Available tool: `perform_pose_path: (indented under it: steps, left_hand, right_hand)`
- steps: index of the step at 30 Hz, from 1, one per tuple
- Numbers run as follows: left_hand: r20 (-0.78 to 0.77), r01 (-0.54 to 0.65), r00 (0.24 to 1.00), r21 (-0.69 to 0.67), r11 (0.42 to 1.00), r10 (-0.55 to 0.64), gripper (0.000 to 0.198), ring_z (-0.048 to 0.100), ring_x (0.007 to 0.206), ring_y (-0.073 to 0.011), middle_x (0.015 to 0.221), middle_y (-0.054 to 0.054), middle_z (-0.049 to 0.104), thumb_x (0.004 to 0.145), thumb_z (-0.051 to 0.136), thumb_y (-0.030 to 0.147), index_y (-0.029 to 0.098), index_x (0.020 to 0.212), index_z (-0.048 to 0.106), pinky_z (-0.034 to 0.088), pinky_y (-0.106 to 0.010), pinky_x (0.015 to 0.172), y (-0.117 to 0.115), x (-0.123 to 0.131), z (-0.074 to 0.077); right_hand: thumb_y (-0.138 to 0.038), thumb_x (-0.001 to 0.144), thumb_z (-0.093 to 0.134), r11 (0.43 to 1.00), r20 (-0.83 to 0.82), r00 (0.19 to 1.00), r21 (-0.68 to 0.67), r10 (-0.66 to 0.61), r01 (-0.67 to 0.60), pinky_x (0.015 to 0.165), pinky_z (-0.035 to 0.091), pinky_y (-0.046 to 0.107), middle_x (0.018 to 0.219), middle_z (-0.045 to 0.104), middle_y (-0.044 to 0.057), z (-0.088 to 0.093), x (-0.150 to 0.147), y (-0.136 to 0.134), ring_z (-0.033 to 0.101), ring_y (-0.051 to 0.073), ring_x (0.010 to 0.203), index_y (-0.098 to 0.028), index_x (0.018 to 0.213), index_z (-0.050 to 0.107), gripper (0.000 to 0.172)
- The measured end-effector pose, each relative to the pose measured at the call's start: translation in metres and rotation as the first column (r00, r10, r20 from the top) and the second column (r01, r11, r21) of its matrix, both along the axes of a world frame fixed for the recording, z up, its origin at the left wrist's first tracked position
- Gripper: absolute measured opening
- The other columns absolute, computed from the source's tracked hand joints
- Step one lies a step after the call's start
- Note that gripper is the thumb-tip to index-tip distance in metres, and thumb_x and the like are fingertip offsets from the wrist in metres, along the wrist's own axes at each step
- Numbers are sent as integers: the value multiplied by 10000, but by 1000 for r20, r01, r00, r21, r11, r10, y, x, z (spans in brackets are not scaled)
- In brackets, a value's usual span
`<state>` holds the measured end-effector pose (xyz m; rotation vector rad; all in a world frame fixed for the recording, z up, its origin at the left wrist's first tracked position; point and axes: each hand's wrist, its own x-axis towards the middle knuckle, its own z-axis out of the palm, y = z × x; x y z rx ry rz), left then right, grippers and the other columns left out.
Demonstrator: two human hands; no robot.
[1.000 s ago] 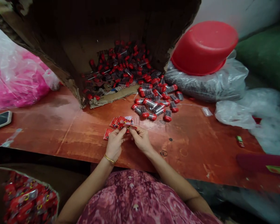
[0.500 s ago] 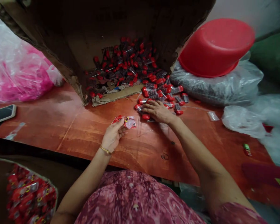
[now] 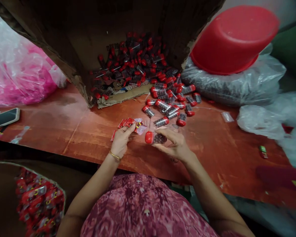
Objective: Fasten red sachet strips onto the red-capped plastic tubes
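Note:
Between the thumb and fingers of my right hand [image 3: 175,144] is a small clear bottle with a red cap [image 3: 150,137]; dark contents show through its wall. It lies sideways, cap pointing left, just above the table. My left hand [image 3: 122,140] is closed on a red printed plastic wrapper [image 3: 139,126] with a clear part and a yellow mark. More red wrapper material shows behind its fingers, and I cannot make out how many pieces there are. Loose red-capped bottles [image 3: 161,121] lie scattered on the table beyond my right hand, spilling from a heap inside the cardboard box [image 3: 123,100].
A red tub [image 3: 234,39] sits upside down on a grey plastic bag [image 3: 236,87] at the right. Pink-filled bags [image 3: 22,72] and a phone [image 3: 5,119] are at left. Below the table edge, a container holds red wrapped pieces [image 3: 37,204]. Crumpled clear bags [image 3: 259,121] lie right.
My right hand has picked a red-capped bottle from the scattered ones and drawn it back toward me, near my left hand. The left hand still grips the wrapper and has shifted slightly right.

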<state>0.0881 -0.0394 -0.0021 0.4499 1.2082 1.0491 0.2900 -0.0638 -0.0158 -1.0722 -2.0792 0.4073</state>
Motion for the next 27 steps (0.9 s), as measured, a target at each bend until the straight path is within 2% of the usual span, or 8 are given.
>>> perform_pose_path:
  steps: [4,9,12,15,19,22,27]
  left_hand:
    - [-30,10,1000,35,999,-9,324,594,569,-109,625,-32,685,515,818,392,128,652,689,445,-212,570,-2,1,0]
    - [-66,22,998,143,989,-13,363,576,567,-107,605,-20,667,480,820,428,122,607,673,450,-229,597,-4,0,-3]
    - [-81,9,997,162,987,4,375,575,582,-100,620,-17,671,467,824,425,118,621,675,457,-226,615,-6,1,-5]
    - [-20,-18,1000,146,989,21,386,589,599,-100,660,-20,686,475,822,417,121,678,681,478,-235,650,-7,4,-5]
    - [54,-25,998,116,993,19,450,611,613,-114,732,-19,702,446,839,391,134,778,676,498,-253,650,-11,12,-2]
    - [69,-56,996,115,992,48,462,622,632,-125,724,-21,701,428,844,392,132,767,669,498,-257,665,-14,15,-4]
    - [150,-92,986,111,990,75,426,635,674,-146,729,-48,703,497,815,435,121,746,669,486,-259,679,-19,15,-13]
  right_hand:
    - [-347,769,656,999,-3,999,11,-41,41,798,527,351,941,709,74,-1,-6,-1,663,204,872,-209,1055,614,320]
    - [-310,763,663,999,-46,998,-5,-33,33,752,533,334,928,710,73,-2,-11,-1,668,204,852,-204,1056,616,315]
    - [-300,772,647,998,-59,996,8,-62,63,722,533,317,906,708,69,-1,-18,-2,669,194,812,-204,1044,612,291]
    - [-318,783,623,992,-43,991,7,-123,124,701,533,319,884,703,70,-3,-24,-3,664,195,782,-207,1032,611,272]
    - [-300,784,619,991,-62,989,12,-131,132,672,522,309,843,690,62,-6,-34,-4,648,186,736,-209,1041,607,273]
    - [-293,782,615,983,-67,981,7,-182,183,642,514,307,799,675,54,-8,-44,-4,629,182,691,-213,1037,611,267]
    - [-290,789,604,970,-135,960,-58,-244,238,675,519,324,833,669,55,-14,-66,-3,621,186,728,-212,1013,607,237]
